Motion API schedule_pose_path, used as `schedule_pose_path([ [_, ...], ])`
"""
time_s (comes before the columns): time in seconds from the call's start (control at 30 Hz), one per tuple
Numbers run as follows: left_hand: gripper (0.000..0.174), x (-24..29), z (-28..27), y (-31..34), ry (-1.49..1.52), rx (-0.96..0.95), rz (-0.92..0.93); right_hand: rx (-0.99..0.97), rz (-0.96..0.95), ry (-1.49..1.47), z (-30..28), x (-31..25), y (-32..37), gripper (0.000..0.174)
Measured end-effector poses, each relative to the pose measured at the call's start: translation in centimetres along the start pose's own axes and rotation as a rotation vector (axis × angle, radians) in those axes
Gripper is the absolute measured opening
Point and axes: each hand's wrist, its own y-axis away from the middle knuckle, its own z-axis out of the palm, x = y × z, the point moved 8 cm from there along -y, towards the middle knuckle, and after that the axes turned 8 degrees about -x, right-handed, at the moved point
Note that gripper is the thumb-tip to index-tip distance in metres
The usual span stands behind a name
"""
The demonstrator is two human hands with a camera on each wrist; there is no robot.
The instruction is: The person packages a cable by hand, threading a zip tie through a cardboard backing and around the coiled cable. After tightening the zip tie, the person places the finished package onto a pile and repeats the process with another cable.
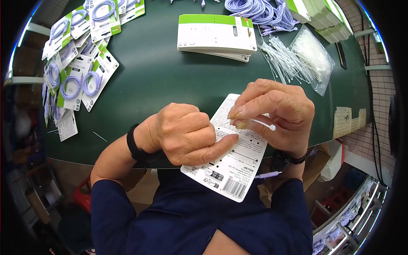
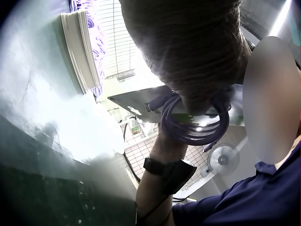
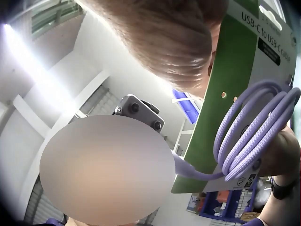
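A white printed card (image 1: 250, 149) is held with its barcode side up. My left hand (image 1: 187, 134) grips the card's left edge, fingers curled and thumb lying across the print. On the card's far part my right hand (image 1: 276, 114) pinches a thin white cable tie, whose square head (image 1: 272, 127) sticks out to the right. Under the card hangs a coiled lilac cable (image 2: 195, 135); one cable end (image 1: 268, 174) pokes out beside the card's right edge. In the right wrist view, the coil (image 3: 254, 129) lies against the card's green and white front (image 3: 202, 153). My left fingertips are hidden.
Carded cables (image 1: 71, 85) are piled at the left of the green table (image 1: 144, 72). A stack of cards (image 1: 212, 36) lies ahead, with lilac cables (image 1: 263, 15) behind it. Loose ties (image 1: 284, 61) and a bag of ties (image 1: 312, 55) are at the right, near more card stacks (image 1: 325, 19).
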Motion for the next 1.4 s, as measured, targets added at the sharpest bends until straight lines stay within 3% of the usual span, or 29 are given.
schedule_pose_path([
  [0.1, 0.038, 0.0, 0.0, 0.0, -0.003, 0.002, -0.002, 0.009, 0.012, -0.022, 0.0, 0.2, -0.1, 0.024],
  [0.47, 0.039, 0.0, 0.6, 0.1, -0.072, 0.027, -0.033, -0.275, 0.194, 0.019, 1.3, 2.1, -0.3, 0.021],
  [0.7, 0.038, -0.4, 0.2, -0.2, -0.121, 0.093, -0.083, -0.232, 0.192, 0.014, 0.8, 2.5, -0.6, 0.019],
  [0.9, 0.039, -1.1, -0.1, -0.2, -0.029, 0.037, -0.147, -0.186, 0.204, -0.014, 0.3, 2.3, -0.6, 0.024],
  [0.97, 0.037, -2.3, -0.2, -0.2, 0.058, 0.027, -0.235, 0.338, 0.122, -0.206, -2.8, 2.3, 0.2, 0.029],
  [1.0, 0.037, -2.4, -0.1, -0.3, 0.047, 0.027, -0.226, 0.337, 0.109, -0.201, -3.0, 2.6, 0.4, 0.029],
  [1.07, 0.031, -4.9, -0.8, 0.6, 0.16, 0.223, -0.48, 0.687, -0.05, -0.084, -6.1, 2.1, 2.6, 0.031],
  [1.1, 0.029, -6.1, -1.1, 1.2, 0.217, 0.325, -0.605, 0.679, -0.063, -0.081, -6.1, 2.2, 2.5, 0.031],
  [1.13, 0.029, -6.4, -1.2, 0.8, 0.206, 0.333, -0.598, 0.674, -0.13, -0.028, -5.9, 1.7, 2.7, 0.031],
  [1.23, 0.019, -10.0, 0.0, 2.7, 0.619, 0.557, -0.991, 0.659, -0.271, 0.08, -5.4, 0.6, 2.7, 0.031],
  [1.3, 0.018, -10.5, 0.2, 1.5, 0.713, 0.671, -0.989, 0.435, -0.441, 0.488, -2.6, -1.6, 1.2, 0.033],
  [1.37, 0.019, -11.2, 0.8, 0.9, 0.919, 0.89, -0.998, 0.413, -0.444, 0.668, -1.4, -2.0, 0.6, 0.034],
  [1.4, 0.019, -11.4, 1.0, 0.4, 0.927, 0.891, -0.984, 0.388, -0.436, 0.837, -0.5, -2.2, 0.4, 0.034],
])
